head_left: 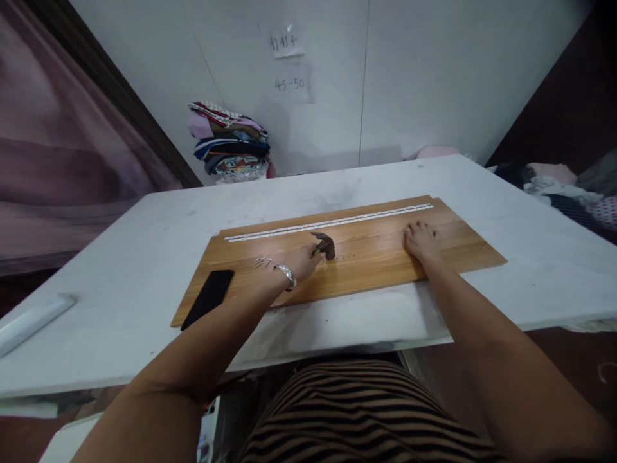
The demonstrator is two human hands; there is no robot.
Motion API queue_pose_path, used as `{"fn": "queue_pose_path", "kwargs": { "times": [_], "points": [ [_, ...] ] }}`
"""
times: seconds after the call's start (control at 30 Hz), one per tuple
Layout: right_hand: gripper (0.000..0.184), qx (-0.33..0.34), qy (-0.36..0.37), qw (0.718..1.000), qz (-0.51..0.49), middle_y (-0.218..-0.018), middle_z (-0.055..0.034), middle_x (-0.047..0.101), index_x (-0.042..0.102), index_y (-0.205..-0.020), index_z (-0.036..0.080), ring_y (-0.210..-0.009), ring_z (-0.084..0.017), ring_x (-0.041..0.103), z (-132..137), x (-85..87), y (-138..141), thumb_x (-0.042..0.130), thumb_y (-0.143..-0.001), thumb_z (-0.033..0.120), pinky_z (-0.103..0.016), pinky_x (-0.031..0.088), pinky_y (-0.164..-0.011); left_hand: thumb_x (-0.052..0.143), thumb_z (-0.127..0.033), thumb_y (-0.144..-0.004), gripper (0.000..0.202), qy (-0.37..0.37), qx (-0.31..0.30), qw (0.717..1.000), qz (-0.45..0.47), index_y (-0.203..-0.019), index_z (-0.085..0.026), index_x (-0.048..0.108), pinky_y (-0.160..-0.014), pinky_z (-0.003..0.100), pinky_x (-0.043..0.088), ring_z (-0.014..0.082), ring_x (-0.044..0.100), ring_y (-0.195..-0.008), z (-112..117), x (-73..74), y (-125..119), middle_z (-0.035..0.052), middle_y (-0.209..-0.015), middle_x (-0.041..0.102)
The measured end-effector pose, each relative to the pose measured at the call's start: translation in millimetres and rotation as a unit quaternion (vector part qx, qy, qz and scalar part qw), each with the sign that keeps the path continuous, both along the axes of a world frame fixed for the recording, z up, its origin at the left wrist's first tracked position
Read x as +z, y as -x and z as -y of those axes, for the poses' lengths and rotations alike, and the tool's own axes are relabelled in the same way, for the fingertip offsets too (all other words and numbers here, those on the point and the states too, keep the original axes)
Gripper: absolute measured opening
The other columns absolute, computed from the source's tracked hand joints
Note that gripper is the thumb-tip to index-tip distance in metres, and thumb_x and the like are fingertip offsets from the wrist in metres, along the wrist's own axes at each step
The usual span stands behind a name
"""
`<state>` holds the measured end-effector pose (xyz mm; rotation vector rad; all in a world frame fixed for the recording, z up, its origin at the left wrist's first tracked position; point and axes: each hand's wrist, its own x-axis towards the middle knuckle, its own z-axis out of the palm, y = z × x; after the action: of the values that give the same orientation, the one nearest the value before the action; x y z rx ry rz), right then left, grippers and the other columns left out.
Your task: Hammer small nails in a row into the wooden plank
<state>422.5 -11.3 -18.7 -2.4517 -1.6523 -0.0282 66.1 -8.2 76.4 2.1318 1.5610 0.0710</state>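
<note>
My left hand [303, 262], with a silver bracelet at the wrist, is closed around the handle of a claw hammer [328, 245]. The hammer's head is low over a wooden board [376, 238]; whether it touches the surface I cannot tell. A short row of small dark nail heads or holes [348, 256] runs just right of the hammer. Several loose nails [263, 262] lie on the board left of my left hand. My right hand [420, 240] rests on the board's right part, its fingers spread over the wood.
A black phone [208, 297] lies on the board's left end. Two white strips [332, 222] run along its far side. The board is on a white table [159, 257]. A white roll [36, 321] lies at left. Folded cloths [231, 141] are stacked by the wall, beyond the table's far edge.
</note>
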Motion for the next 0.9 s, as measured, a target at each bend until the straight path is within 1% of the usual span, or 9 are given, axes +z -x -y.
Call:
{"fn": "queue_pose_path", "kwargs": {
  "times": [0.1,0.23,0.37,0.57,0.77,0.9],
  "points": [
    [0.049,-0.004,0.002,1.0,0.0,-0.136,-0.0185,0.057,0.061,-0.123,0.015,-0.124,-0.03,0.046,-0.4,-0.7,-0.6,0.02,-0.103,0.034,-0.047,0.033,-0.102,0.043,-0.042,-0.096,0.038,0.003,-0.016,1.0,-0.015,-0.114,-0.018,0.065,-0.071,0.031,0.046,0.0213,0.067,-0.079,-0.9,-0.2,0.9,0.007,-0.086,0.073],
    [0.049,-0.003,-0.002,1.0,-0.004,-0.134,-0.0181,0.058,0.062,-0.122,0.016,-0.124,-0.03,0.046,-0.6,-1.2,-1.4,0.021,-0.103,0.034,-0.046,0.033,-0.101,0.042,-0.043,-0.097,0.036,0.005,-0.013,1.0,-0.021,-0.109,-0.018,0.065,-0.07,0.03,0.046,0.0208,0.067,-0.078,-1.1,-0.1,1.2,0.0076,-0.087,0.073],
    [0.048,0.001,-0.011,1.0,-0.007,-0.131,-0.0185,0.059,0.063,-0.119,0.016,-0.123,-0.031,0.045,0.0,-0.1,-0.4,0.021,-0.102,0.034,-0.048,0.033,-0.1,0.043,-0.043,-0.096,0.035,0.01,-0.016,1.0,-0.021,-0.11,-0.019,0.065,-0.07,0.03,0.045,0.0211,0.067,-0.079,1.6,2.4,0.8,0.0069,-0.086,0.073],
    [0.048,0.001,-0.01,1.0,-0.009,-0.134,-0.0183,0.058,0.063,-0.119,0.016,-0.123,-0.03,0.046,0.1,-0.6,-1.1,0.022,-0.102,0.034,-0.047,0.034,-0.1,0.044,-0.043,-0.095,0.033,0.001,-0.01,1.0,-0.008,-0.103,-0.02,0.067,-0.07,0.031,0.046,0.021,0.066,-0.078,3.0,4.9,0.5,0.006,-0.083,0.073],
    [0.048,-0.002,-0.013,1.0,-0.009,-0.133,-0.0184,0.059,0.063,-0.119,0.017,-0.123,-0.031,0.046,0.1,0.0,-0.9,0.022,-0.102,0.034,-0.048,0.034,-0.101,0.044,-0.044,-0.095,0.036,0.003,-0.011,1.0,-0.012,-0.108,-0.02,0.067,-0.069,0.031,0.045,0.0212,0.066,-0.077,4.1,5.0,0.0,0.0052,-0.08,0.072],
    [0.049,-0.002,-0.006,1.0,-0.012,-0.135,-0.0188,0.058,0.063,-0.12,0.016,-0.124,-0.031,0.047,1.4,2.8,1.0,0.021,-0.102,0.034,-0.048,0.033,-0.102,0.041,-0.044,-0.095,0.041,0.008,-0.013,1.0,-0.008,-0.117,-0.019,0.066,-0.069,0.031,0.045,0.0219,0.066,-0.078,4.5,5.1,0.2,0.0058,-0.082,0.072]
  ]
}}
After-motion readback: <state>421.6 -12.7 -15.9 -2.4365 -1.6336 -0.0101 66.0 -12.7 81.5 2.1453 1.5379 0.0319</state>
